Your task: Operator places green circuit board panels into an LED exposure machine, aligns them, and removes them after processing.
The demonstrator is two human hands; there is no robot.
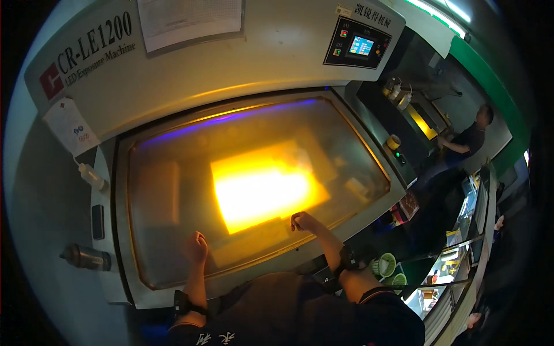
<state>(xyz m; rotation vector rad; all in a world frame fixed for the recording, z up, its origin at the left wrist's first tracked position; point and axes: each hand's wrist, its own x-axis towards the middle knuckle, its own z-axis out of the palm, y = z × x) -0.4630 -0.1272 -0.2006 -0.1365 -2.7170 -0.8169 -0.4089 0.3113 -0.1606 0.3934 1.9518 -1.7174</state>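
The person stood at a large machine with a broad, low table [156, 242], its top cloudy and rimmed by a pale frame. A glowing yellow panel [257, 199] lay around the middle of that table, tilted a little, its centre washed out to white.

The left hand [197, 247] was over the near part of the table, left of the panel's near left corner, its fingers curled in like a loose fist with nothing seen in them. The right hand [300, 221] was at the panel's near edge, toward its right, with the fingers bent; whether they were fully closed, or touching the surface, could not be told (the glare did not help). A black band [350, 258] circled the right forearm.

Along the table's left side were a white bottle [91, 176], a dark phone [98, 222] and a clear canister [86, 257] lying sideways. A small lit screen [362, 45] showed on the machine's upper right. Farther right, a co-worker [468, 138] reached toward another bench.
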